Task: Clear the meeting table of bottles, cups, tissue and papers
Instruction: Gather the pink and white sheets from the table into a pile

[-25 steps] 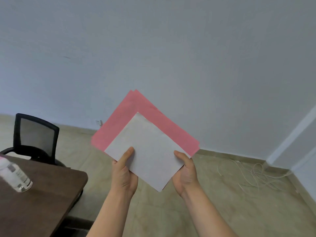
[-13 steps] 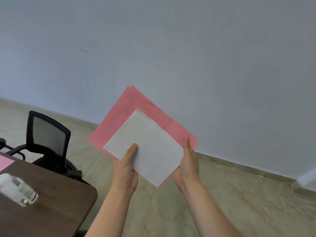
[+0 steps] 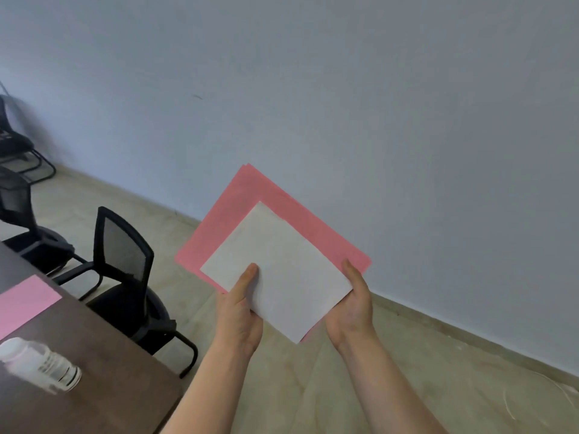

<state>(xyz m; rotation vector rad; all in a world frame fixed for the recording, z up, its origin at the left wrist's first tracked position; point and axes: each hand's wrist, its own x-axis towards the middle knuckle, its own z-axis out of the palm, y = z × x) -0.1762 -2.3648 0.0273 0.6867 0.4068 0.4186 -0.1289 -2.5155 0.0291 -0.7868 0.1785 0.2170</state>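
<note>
I hold a stack of papers (image 3: 282, 264) in the air in front of the wall: pink sheets behind, a smaller white sheet on top. My left hand (image 3: 241, 311) grips the stack's lower left edge with the thumb on the white sheet. My right hand (image 3: 352, 303) holds the lower right edge. At the lower left is a corner of the dark wooden meeting table (image 3: 103, 364). A clear plastic bottle (image 3: 40, 364) with a white cap lies on its side there. A pink paper (image 3: 22, 303) lies flat on the table beyond it.
A black mesh office chair (image 3: 125, 277) stands close to the table's edge, with more black chairs (image 3: 15, 195) at the far left. Beige floor stretches below the papers to the grey wall. A thin white cable (image 3: 545, 393) lies on the floor at the right.
The view has swung left: the table, the bottle and the chairs have come further into sight, and the pink paper has appeared. The stack stays between both hands, the right hand now along its edge.
</note>
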